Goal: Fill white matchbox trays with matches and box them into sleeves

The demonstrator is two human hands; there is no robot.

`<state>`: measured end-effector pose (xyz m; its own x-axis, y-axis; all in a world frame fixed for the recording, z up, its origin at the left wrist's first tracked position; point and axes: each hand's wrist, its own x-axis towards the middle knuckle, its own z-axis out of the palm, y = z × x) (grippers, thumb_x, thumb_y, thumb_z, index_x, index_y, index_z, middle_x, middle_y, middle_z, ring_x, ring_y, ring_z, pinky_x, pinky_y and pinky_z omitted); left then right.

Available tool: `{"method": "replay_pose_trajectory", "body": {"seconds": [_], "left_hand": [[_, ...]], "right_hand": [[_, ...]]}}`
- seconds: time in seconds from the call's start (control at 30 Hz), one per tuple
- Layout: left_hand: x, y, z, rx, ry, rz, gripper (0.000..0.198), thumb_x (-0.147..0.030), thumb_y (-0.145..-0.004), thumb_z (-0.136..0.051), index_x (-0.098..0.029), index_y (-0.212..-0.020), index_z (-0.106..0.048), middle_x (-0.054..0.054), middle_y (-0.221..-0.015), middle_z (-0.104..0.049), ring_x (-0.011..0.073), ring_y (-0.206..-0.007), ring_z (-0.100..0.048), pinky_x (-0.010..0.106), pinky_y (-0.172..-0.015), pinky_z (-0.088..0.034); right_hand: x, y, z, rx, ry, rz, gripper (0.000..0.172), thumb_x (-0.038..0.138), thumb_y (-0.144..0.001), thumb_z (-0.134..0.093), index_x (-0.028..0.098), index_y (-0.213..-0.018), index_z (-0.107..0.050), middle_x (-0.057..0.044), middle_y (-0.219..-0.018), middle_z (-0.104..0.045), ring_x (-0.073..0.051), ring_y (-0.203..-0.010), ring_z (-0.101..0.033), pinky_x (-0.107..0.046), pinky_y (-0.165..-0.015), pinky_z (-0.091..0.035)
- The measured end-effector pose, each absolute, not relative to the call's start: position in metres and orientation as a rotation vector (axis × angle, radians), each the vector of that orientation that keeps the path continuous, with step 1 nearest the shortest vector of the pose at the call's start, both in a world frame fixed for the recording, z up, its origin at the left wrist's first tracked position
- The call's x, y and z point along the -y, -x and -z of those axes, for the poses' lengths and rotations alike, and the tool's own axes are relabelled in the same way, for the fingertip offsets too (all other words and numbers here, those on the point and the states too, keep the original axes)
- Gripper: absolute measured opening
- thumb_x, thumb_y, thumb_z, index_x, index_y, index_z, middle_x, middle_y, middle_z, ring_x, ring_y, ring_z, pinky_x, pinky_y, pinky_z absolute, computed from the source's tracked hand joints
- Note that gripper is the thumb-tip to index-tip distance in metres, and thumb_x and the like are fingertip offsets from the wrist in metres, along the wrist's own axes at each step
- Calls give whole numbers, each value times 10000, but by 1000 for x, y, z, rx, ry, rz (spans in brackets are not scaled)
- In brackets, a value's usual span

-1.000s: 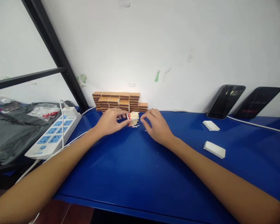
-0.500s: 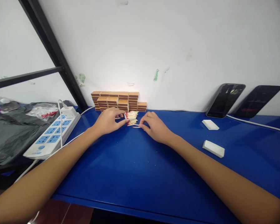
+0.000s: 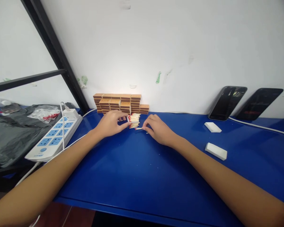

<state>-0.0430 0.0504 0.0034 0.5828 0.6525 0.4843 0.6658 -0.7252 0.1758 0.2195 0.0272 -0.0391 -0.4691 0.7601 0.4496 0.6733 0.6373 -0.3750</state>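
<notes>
My left hand [image 3: 111, 123] curls thumb and fingers around a small white-edged matchbox tray [image 3: 128, 119], mostly hidden by the fingers. Just right of it lies a heap of matches [image 3: 134, 120], pale sticks with red heads pointing left. Between thumb and forefinger of my right hand [image 3: 159, 130] is a match [image 3: 138, 128], its red head towards the heap. The end of another matchstick [image 3: 147, 133] shows beneath this hand. Behind the left hand, matchboxes [image 3: 117, 102] with brown sides stand stacked against the wall.
On the left a power strip [image 3: 53, 135] with a plug and white cable lies beside black plastic sheeting [image 3: 11, 135]. Two phones [image 3: 228, 103] lean on the wall at the right. Two white blocks [image 3: 216, 151] lie before them on the blue table [image 3: 132, 189].
The view has shifted slightly. My right hand and the pinched match have moved a little away from the heap. The left hand keeps its place at the tray.
</notes>
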Motion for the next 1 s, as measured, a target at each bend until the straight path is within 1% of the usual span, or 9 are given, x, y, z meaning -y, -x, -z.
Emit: {"method": "replay_pose_trajectory", "body": {"seconds": [0.2, 0.3, 0.43, 0.5, 0.57, 0.67, 0.73, 0.87, 1.0], "left_hand": [[-45, 39, -2, 1133, 2821, 795, 332, -475, -928, -678, -210, -1111, -759, 41, -927, -765, 196, -800, -682, 305, -703, -488], [-44, 38, -3, 1130, 2827, 785, 332, -470, -929, -674, -206, -1113, -758, 44, -931, -764, 196, -799, -680, 303, -697, -485], [-47, 41, -4, 1178, 2756, 796, 335, -464, -918, -686, -197, -1108, -759, 57, -944, -767, 222, -851, -696, 328, -748, -497], [-48, 42, -3, 1210, 2746, 795, 331, -453, -910, -698, -198, -1112, -761, 57, -953, -769, 225, -857, -699, 329, -749, -498], [-47, 40, -3, 1223, 2755, 813, 311, -440, -899, -714, -204, -1094, -768, 48, -939, -771, 210, -821, -692, 316, -725, -493], [-43, 36, -3, 1175, 2833, 873, 290, -436, -899, -724, -208, -1070, -774, 30, -883, -762, 176, -747, -665, 290, -683, -478], [-39, 32, -3, 1119, 2912, 915, 279, -437, -905, -726, -204, -1049, -775, 19, -844, -750, 157, -710, -648, 273, -655, -465], [-36, 29, 0, 1078, 2989, 922, 249, -414, -900, -738, -200, -1019, -786, 11, -792, -730, 135, -648, -609, 260, -608, -432], [-37, 30, 2, 1083, 3034, 831, 269, -414, -899, -742, -206, -1064, -790, -8, -725, -700, 124, -609, -574, 252, -588, -410]], "right_hand": [[-25, -221, 34, 2117, 1117, -190, 83, 243, -1004, -584, 212, -955, -644, -91, -1015, -605, -276, -1056, -560, -434, -935, -475], [-27, -223, 34, 2148, 1110, -195, 71, 240, -1000, -589, 213, -959, -641, -92, -1018, -599, -276, -1044, -560, -431, -927, -472], [-27, -225, 37, 2250, 1083, -243, 66, 210, -985, -619, 203, -929, -652, -91, -1017, -612, -266, -1016, -554, -423, -924, -468], [-25, -224, 37, 2308, 1072, -262, 76, 196, -974, -633, 201, -904, -662, -88, -1012, -620, -260, -998, -549, -419, -921, -466], [-23, -221, 36, 2294, 1059, -262, 70, 206, -974, -639, 204, -911, -669, -81, -1003, -622, -250, -980, -556, -405, -900, -470], [-20, -218, 32, 2126, 1046, -237, 33, 217, -978, -635, 208, -981, -666, -62, -989, -614, -218, -925, -577, -369, -845, -479], [-19, -218, 30, 2043, 1041, -235, 45, 201, -973, -632, 207, -1005, -664, -52, -983, -606, -200, -887, -580, -355, -822, -481], [-21, -219, 32, 2079, 1066, -296, 57, 191, -963, -636, 206, -926, -676, -46, -957, -588, -199, -884, -582, -355, -813, -477], [-22, -218, 35, 2139, 1106, -349, 69, 194, -976, -619, 202, -930, -670, -55, -996, -591, -206, -920, -587, -359, -825, -480]]}}
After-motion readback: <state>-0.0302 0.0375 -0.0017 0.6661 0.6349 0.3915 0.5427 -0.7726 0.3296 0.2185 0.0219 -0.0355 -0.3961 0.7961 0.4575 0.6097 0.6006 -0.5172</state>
